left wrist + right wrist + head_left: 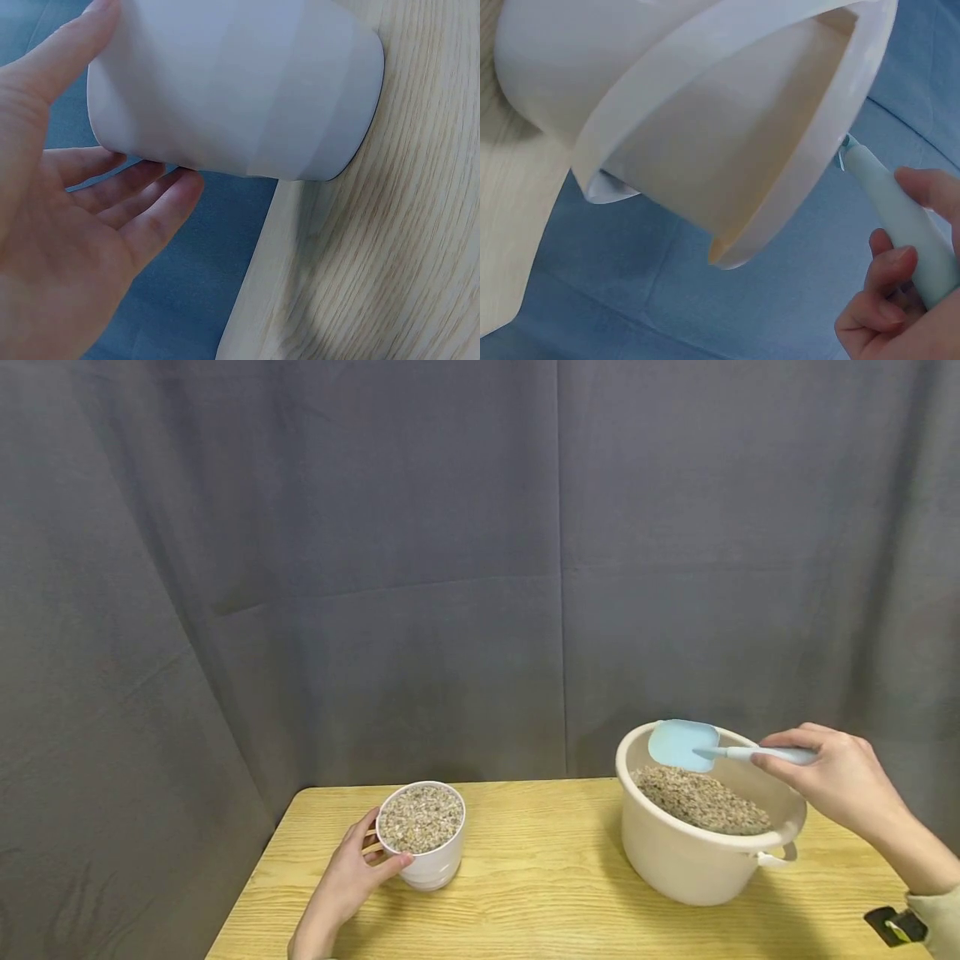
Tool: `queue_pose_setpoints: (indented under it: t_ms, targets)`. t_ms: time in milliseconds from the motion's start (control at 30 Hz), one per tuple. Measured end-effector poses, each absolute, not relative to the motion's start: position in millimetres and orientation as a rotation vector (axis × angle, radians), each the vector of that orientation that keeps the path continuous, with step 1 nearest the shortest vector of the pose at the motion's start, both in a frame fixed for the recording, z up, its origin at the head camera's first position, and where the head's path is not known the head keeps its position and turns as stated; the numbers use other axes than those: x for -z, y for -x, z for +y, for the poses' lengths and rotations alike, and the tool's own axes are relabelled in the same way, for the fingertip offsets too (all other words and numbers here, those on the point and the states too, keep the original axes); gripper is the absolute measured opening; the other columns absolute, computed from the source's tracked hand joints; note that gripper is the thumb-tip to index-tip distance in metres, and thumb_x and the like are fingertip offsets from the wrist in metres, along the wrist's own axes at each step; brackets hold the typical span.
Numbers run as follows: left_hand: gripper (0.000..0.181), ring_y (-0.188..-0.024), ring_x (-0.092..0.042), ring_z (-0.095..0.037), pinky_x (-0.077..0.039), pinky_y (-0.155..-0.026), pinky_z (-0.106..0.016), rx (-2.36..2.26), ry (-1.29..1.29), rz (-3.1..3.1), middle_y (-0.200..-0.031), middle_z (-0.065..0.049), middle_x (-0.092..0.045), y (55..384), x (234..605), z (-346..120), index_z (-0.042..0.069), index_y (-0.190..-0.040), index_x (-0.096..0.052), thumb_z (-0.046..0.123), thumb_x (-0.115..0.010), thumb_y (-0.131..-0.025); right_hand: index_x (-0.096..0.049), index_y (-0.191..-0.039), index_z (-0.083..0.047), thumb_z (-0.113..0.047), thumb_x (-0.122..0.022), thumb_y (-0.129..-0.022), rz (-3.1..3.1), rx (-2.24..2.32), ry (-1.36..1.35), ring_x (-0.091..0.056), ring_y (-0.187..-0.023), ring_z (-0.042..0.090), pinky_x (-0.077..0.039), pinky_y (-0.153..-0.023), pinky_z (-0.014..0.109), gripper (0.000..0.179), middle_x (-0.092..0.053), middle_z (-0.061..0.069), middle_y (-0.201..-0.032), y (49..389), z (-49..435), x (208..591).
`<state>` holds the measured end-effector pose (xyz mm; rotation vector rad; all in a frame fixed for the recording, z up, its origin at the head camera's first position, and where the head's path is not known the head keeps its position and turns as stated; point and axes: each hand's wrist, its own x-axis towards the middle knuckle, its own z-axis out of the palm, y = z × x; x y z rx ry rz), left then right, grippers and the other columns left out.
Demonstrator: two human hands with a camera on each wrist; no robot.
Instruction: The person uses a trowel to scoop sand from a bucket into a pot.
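Note:
A white pot, filled to near its rim with small tan gravel, stands on the wooden table. My left hand holds it from the left, thumb at the near side of the rim and fingers along the far left side. In the left wrist view, fingertips touch the pot's wall. My right hand grips the handle of a light blue hand shovel. Its blade is over the cream bucket, above the gravel inside, and no gravel shows on it.
The bucket's handle hangs down at its right side. Bare wood of the table lies between the pot and the bucket. A grey curtain hangs behind the table and along its left side.

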<state>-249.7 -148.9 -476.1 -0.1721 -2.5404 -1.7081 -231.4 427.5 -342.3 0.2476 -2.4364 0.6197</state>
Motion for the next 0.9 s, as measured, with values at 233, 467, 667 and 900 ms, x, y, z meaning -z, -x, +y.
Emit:
queue_pose_setpoints:
  t_ms: [233,467,667,900]
  targets:
    - [0.095,-0.124,-0.048,-0.037,-0.048,-0.099,-0.043,1.676,0.150,-2.571,-0.143,-0.023,-0.038,250.3,476.0,-148.0,0.000,-0.150,-0.029,0.030,-0.084,-0.079,-0.076,-0.090,-0.008,-0.024,-0.084,-0.077,-2.539,-0.593,-0.240,-0.055,-0.070,0.012,-0.042,-0.053,0.023,0.022,-0.070,0.008,-0.086,235.1,429.6,353.4]
    - [0.095,-0.125,-0.047,-0.037,-0.048,-0.100,-0.042,1.664,0.131,-2.577,-0.143,-0.023,-0.038,251.0,476.5,-147.0,0.001,-0.150,-0.029,0.031,-0.084,-0.078,-0.075,-0.087,-0.007,-0.020,-0.081,-0.079,-2.677,-0.622,-0.242,-0.055,-0.064,0.014,-0.043,-0.049,0.026,0.017,-0.067,0.004,-0.078,242.9,427.2,365.1]
    - [0.096,-0.124,-0.048,-0.037,-0.049,-0.099,-0.042,1.655,0.142,-2.587,-0.141,-0.023,-0.040,252.8,477.8,-145.8,0.000,-0.150,-0.029,0.032,-0.084,-0.079,-0.076,-0.090,-0.008,-0.022,-0.078,-0.081,-2.773,-0.628,-0.207,-0.056,-0.064,0.014,-0.044,-0.050,0.026,0.017,-0.068,0.001,-0.077,241.6,428.4,368.4]
    - [0.097,-0.125,-0.047,-0.037,-0.049,-0.099,-0.041,1.655,0.114,-2.589,-0.143,-0.023,-0.038,254.1,478.9,-148.6,0.001,-0.151,-0.028,0.032,-0.084,-0.078,-0.077,-0.086,-0.016,-0.033,-0.077,-0.084,-2.828,-0.548,-0.242,-0.057,-0.068,0.014,-0.042,-0.052,0.029,0.017,-0.068,-0.002,-0.076,242.7,429.5,365.8]
